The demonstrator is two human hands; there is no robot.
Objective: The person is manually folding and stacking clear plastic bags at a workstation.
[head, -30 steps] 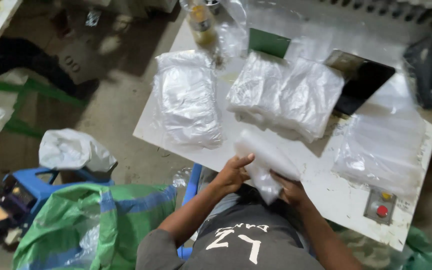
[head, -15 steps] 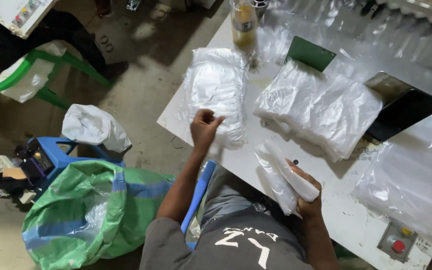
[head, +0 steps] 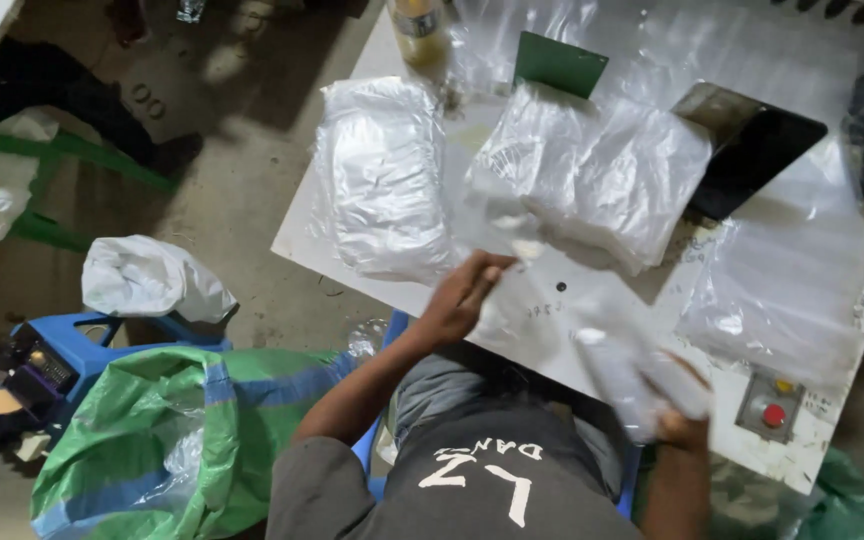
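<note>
**What I Can Count**

I see two hands, a left hand (head: 462,295) and a right hand (head: 687,425). On the white table (head: 552,330) I count three heaps of clear bags: one stack (head: 382,175) at 11 o'clock, one pile (head: 592,170) at 12 o'clock, and one flat pile (head: 782,290) at 2 o'clock. There is one green card (head: 559,64), one bottle (head: 420,30), and one red button (head: 773,415). On the floor at 8 o'clock I count one green sack (head: 152,440) and one blue stool (head: 82,345).

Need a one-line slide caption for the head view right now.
Seated at a white table, left hand touches a clear plastic bag; right hand grips a rolled white packet.
</note>
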